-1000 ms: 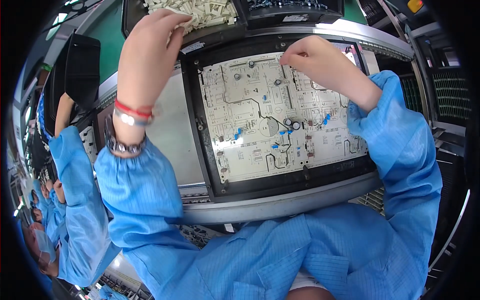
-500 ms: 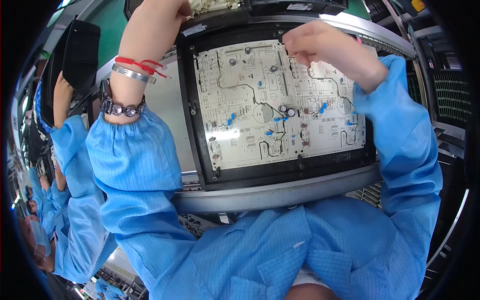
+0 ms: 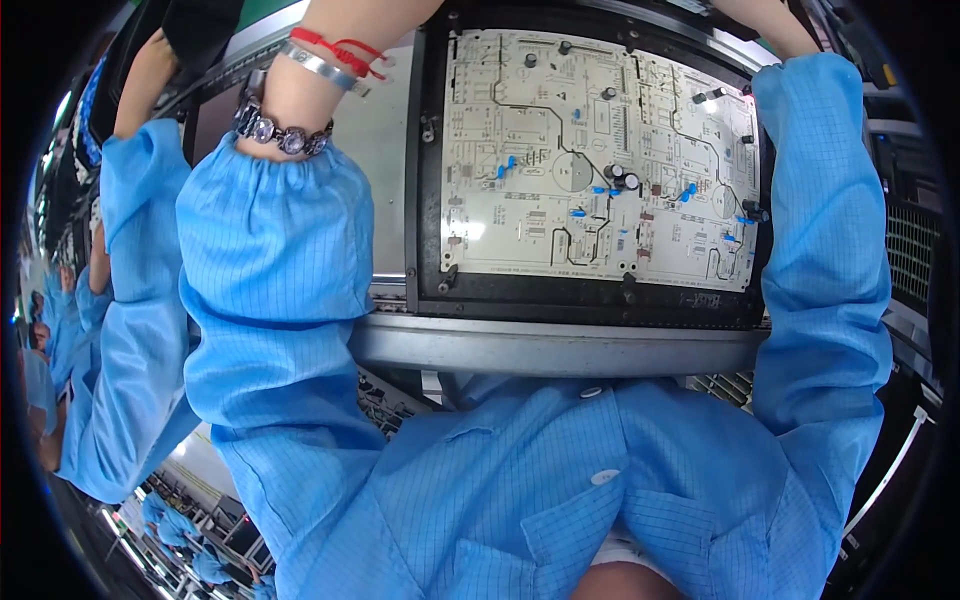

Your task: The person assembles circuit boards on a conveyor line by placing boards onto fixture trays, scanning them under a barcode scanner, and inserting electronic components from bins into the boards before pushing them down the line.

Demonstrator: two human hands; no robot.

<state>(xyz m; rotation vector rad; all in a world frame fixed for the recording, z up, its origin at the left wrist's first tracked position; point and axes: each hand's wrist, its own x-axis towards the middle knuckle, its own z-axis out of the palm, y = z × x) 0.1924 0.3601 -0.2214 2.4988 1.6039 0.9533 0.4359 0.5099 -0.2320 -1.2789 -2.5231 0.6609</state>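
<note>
The left hand (image 3: 372,14) and right hand (image 3: 757,14) are cut off by the top edge, fingers out of view, while the lettering (image 3: 590,275) on the circuit board (image 3: 600,150) is too small to read and far-off workers (image 3: 172,522) are indistinct.

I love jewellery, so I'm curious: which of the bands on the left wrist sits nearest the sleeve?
The dark bracelet with round, pale stones: it lies right by the blue sleeve, while the silver band and red cord sit farther off.

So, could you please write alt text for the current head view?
Pale flat circuit board with small blue and black components, set in a black rectangular frame; the person's blue-sleeved arms flank it, both hands out of view above.
</note>
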